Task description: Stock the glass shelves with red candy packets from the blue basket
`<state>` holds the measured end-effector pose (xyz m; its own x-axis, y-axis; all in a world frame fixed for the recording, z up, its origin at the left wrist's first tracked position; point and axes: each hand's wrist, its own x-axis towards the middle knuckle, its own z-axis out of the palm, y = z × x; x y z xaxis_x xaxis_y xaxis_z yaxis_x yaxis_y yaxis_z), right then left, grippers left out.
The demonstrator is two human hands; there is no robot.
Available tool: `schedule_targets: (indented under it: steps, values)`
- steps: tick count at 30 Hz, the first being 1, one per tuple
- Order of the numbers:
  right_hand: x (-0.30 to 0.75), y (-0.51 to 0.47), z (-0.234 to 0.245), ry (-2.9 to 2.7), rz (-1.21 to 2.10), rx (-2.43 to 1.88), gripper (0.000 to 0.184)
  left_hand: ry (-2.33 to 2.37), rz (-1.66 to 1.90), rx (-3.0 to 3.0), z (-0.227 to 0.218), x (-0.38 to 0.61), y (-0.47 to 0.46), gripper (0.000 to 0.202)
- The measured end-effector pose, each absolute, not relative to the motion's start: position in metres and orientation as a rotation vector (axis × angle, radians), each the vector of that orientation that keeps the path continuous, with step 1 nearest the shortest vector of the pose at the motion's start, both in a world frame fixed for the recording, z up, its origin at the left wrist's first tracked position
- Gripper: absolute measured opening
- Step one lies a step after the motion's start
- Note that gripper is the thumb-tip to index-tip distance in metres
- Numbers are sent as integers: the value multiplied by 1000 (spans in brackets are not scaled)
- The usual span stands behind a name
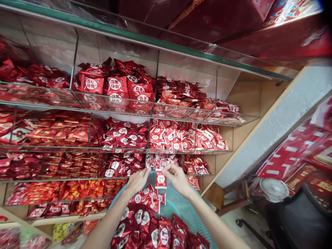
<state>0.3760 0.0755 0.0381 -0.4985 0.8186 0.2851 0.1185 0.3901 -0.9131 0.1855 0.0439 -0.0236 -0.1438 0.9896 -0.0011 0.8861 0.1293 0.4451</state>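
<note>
My right hand pinches a small red candy packet with a white round label, held upright above a teal plastic basket. At the basket's far left rim is my left hand, its fingers closed over the edge; their tips are partly hidden. Inside the basket, small red-and-white packets lie toward the far left. Larger dark red packets with white labels fill the near part.
Ahead rise shelves with glass fronts, their dividers separating heaps of red packets. A large red box sits overhead. To the right stand a wooden stool, a white fan and a black chair.
</note>
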Motion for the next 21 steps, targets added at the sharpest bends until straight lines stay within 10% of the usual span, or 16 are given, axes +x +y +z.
schedule_targets:
  steps: [7, 21]
  values:
    - [387, 81, -62, -1502, 1479, -1325, 22, 2126, 476, 1831, -24, 185, 44, 65]
    - [376, 68, -86, -922, 1911, -1276, 21, 2121, 480, 1853, -26, 185, 45, 68]
